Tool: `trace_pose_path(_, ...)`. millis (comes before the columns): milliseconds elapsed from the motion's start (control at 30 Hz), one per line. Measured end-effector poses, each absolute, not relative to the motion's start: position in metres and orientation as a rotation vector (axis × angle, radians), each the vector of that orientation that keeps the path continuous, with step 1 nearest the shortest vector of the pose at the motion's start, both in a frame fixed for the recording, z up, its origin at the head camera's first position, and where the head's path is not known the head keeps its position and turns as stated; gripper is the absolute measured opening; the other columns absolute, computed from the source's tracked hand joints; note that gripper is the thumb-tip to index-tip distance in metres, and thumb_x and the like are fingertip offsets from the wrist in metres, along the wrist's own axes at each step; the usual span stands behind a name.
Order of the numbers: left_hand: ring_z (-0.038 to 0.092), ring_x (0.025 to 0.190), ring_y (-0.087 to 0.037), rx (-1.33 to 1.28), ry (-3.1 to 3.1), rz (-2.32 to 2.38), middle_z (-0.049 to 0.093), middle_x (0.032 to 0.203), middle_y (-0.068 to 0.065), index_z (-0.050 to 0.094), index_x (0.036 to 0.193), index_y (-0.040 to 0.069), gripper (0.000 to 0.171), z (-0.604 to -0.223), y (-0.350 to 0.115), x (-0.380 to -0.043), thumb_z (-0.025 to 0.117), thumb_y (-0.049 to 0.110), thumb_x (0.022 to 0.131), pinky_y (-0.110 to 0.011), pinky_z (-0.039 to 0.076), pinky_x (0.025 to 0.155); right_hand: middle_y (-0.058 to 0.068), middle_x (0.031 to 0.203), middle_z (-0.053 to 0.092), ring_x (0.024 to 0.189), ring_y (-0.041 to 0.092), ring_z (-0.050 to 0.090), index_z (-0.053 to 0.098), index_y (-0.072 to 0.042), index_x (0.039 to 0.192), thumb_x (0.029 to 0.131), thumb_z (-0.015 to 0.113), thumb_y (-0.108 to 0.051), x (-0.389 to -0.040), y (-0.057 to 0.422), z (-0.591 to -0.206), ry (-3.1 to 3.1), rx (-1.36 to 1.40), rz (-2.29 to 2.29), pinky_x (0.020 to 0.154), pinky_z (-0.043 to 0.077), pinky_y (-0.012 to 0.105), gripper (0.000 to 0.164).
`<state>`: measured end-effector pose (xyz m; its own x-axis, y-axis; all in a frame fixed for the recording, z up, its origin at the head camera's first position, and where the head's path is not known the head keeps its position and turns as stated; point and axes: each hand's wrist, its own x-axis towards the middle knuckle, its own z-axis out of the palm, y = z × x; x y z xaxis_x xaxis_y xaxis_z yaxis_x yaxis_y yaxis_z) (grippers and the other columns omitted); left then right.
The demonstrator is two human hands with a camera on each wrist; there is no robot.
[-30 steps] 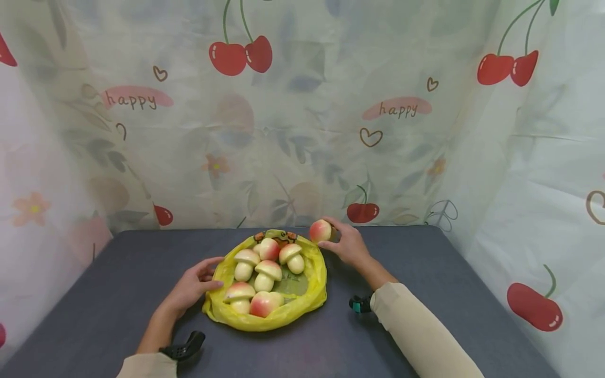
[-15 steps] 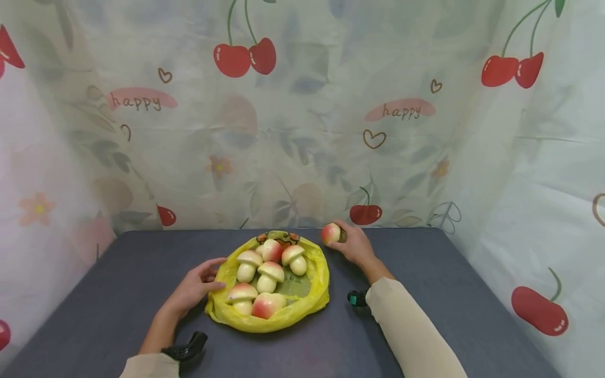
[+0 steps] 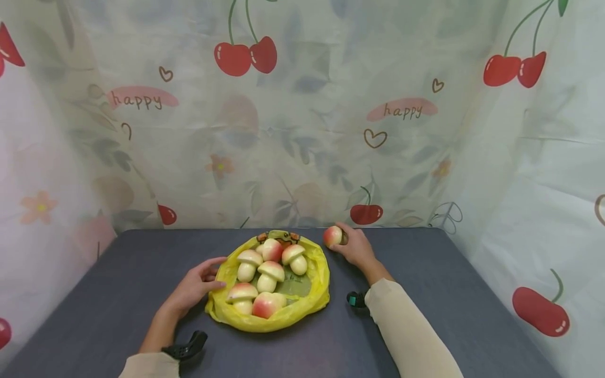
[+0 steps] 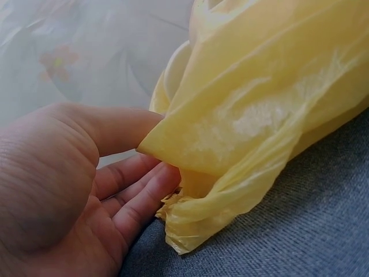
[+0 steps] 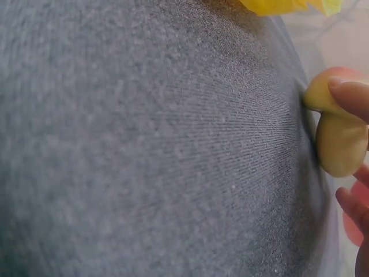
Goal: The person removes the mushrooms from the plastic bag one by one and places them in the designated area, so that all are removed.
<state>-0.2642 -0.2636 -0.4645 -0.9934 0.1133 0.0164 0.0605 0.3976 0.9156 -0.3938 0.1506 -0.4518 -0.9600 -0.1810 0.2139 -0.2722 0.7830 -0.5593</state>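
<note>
A yellow plastic bag (image 3: 293, 316) lies wide open on the table, its rim spread in a ring. Inside it are several toy mushrooms (image 3: 268, 275) with cream stems and red-tinged caps. My left hand (image 3: 191, 289) is at the bag's left side; in the left wrist view its thumb and fingers pinch the edge of the yellow plastic (image 4: 248, 127). To the right of the bag, near the table's far edge, my right hand (image 3: 355, 248) grips another toy mushroom (image 3: 333, 237). The right wrist view shows this mushroom's stem (image 5: 341, 147) close against the table, thumb across the cap.
The dark grey table (image 3: 312, 352) reaches back to a hanging cloth (image 3: 293, 131) printed with cherries, hearts and "happy". An orange and green patterned piece (image 3: 283, 237) sits at the bag's back rim. Black wrist-worn devices (image 3: 186, 347) are on both forearms.
My right hand has moved right and slightly down with its mushroom, from over the bag's right rim to beside it near the table. The left hand keeps its place at the bag.
</note>
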Motion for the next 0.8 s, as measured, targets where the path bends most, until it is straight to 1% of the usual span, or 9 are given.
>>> trace_pose_path(267,0.06,0.098,-0.025,0.168,2.591,1.682,0.06,0.119,-0.018,0.043,0.145,0.006,0.062,-0.464,-0.264,-0.263,0.071,0.013,0.09,-0.037,0.049,0.081,0.011,0.135,0.054,0.123,0.036,0.044,0.047,-0.017,0.145,0.082,0.079,-0.035,-0.39,0.154,-0.448,-2.799,0.357,0.949,0.098,0.036,0.055,0.073)
trace_pose_path(533,0.06,0.099,-0.026,0.168,2.602,1.67,0.06,0.119,-0.019,0.043,0.145,0.006,0.063,-0.463,-0.264,-0.263,0.071,0.014,0.089,-0.037,0.049,0.082,0.011,0.138,0.053,0.126,0.035,0.042,0.046,-0.018,0.146,0.085,0.077,-0.036,-0.386,0.165,-0.45,-2.791,0.348,0.98,0.101,0.035,0.054,0.072)
trace_pose_path(800,0.059,0.1,-0.026,0.167,2.611,1.657,0.06,0.12,-0.018,0.044,0.145,0.006,0.063,-0.463,-0.263,-0.264,0.072,0.015,0.089,-0.037,0.049,0.082,0.014,0.134,0.056,0.125,0.035,0.046,0.05,-0.013,0.142,0.084,0.078,-0.028,-0.383,0.173,-0.445,-2.701,0.373,1.064,0.101,0.035,0.054,0.066)
